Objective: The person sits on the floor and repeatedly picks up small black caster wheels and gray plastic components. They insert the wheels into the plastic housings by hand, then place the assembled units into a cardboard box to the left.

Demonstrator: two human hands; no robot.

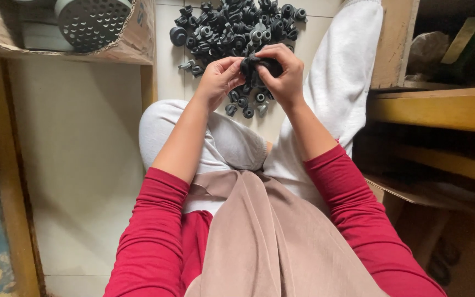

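Above the white-trousered knees, near the far middle of the scene, the left hand [219, 80] and the right hand [284, 74] meet around a small black rubber part [258, 67]. The part sits between the two hands, pinched by the left fingertips on its left side and wrapped by the curled right fingers over its top and right side; most of it is hidden by them. Just beyond and below the hands, a heap of similar black rubber parts [232, 27] lies on the pale tiled floor [83, 165]. At far left a cardboard box [133, 44] holds a grey perforated disc [92, 22]. Wooden shelves [435, 107] stand at right.
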